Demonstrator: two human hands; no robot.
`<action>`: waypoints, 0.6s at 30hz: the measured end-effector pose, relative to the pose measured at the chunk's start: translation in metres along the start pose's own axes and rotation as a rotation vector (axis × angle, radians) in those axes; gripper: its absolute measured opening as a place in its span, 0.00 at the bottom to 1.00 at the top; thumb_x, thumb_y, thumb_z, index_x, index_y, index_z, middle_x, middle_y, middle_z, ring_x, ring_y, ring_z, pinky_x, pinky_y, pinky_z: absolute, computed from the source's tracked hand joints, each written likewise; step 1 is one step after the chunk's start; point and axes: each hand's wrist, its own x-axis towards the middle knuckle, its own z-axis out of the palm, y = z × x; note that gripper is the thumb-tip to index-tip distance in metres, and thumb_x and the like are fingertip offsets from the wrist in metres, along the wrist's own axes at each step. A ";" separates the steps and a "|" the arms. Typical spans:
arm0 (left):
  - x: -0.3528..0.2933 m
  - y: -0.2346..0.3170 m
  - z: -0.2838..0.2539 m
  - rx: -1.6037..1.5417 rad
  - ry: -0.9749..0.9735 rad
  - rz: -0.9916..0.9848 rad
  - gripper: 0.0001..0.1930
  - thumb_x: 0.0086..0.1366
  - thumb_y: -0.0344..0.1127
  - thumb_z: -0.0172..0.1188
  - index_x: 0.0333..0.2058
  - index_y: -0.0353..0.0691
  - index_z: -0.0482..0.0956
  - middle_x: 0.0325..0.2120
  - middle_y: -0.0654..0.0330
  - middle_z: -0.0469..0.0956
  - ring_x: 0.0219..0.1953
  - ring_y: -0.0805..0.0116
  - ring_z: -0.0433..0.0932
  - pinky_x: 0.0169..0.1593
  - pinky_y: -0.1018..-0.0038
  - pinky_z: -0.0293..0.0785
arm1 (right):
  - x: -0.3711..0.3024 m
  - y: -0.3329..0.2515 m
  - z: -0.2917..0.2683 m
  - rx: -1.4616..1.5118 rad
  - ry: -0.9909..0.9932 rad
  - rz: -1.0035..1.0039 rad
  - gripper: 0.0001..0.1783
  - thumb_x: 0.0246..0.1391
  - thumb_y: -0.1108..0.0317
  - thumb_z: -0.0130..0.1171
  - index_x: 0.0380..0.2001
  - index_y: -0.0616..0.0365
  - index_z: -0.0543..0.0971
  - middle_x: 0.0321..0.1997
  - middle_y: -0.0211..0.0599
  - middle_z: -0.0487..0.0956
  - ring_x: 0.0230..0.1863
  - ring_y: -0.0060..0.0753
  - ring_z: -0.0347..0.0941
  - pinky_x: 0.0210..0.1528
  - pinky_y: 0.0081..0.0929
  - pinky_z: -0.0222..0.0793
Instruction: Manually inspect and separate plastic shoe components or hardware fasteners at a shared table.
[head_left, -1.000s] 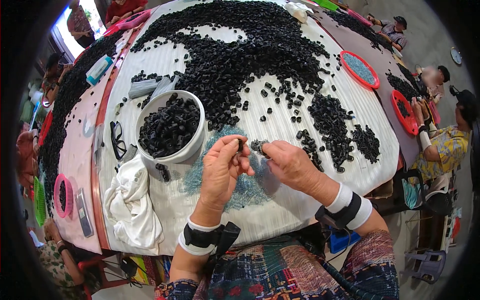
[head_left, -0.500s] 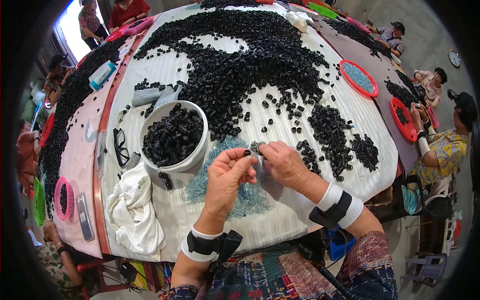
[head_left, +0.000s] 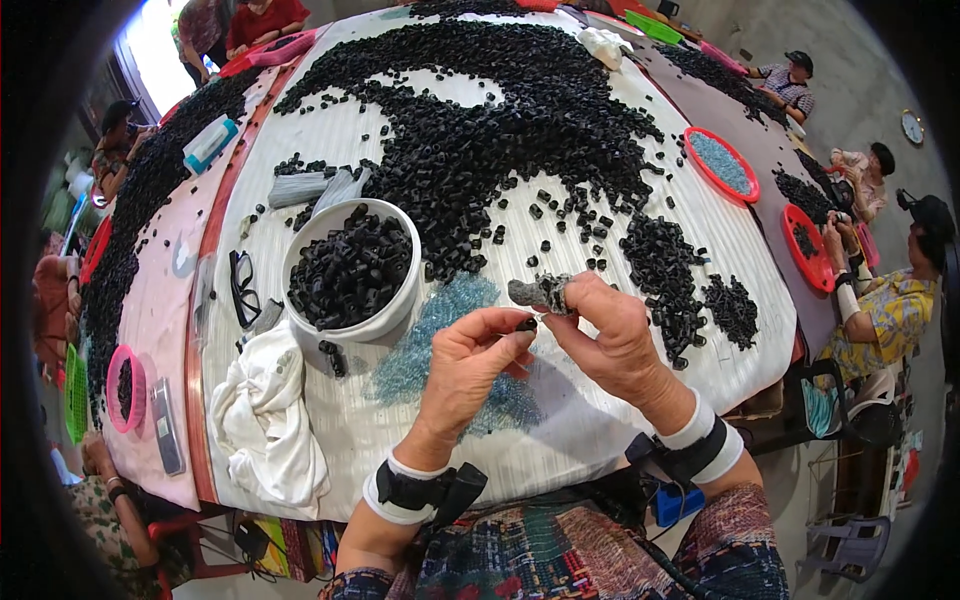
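Observation:
Over the pale blue pile of small clear pieces (head_left: 440, 335), my left hand (head_left: 470, 365) is closed, thumb and forefinger pinching a small black plastic part (head_left: 526, 324). Right beside it, my right hand (head_left: 615, 335) has curled fingers and its thumb tip close to that part. A mottled grey wrap (head_left: 538, 293) sticks out from its forefinger side toward the left; it looks like a fingertip cover. Whatever lies inside the right fingers is hidden. To the left stands a white bucket (head_left: 408, 285) full of black ribbed plastic parts (head_left: 345, 265).
A large heap of black parts (head_left: 520, 110) covers the far table, with smaller piles (head_left: 665, 270) at right. Eyeglasses (head_left: 242, 290), a knotted white cloth (head_left: 265, 420) and grey strip bundles (head_left: 297, 188) lie at left. Several people work around the table beside red baskets (head_left: 722, 165).
My right hand has turned and lifted, bringing the grey-wrapped finger into plain view. My left hand has shifted slightly right, still pinching the small black part.

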 end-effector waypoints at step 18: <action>-0.002 0.000 0.000 0.057 0.035 0.006 0.10 0.58 0.26 0.62 0.40 0.31 0.78 0.27 0.58 0.80 0.28 0.74 0.78 0.30 0.80 0.76 | -0.006 -0.003 0.015 -0.054 0.059 0.020 0.08 0.44 0.83 0.59 0.30 0.65 0.73 0.28 0.40 0.74 0.25 0.34 0.73 0.25 0.26 0.70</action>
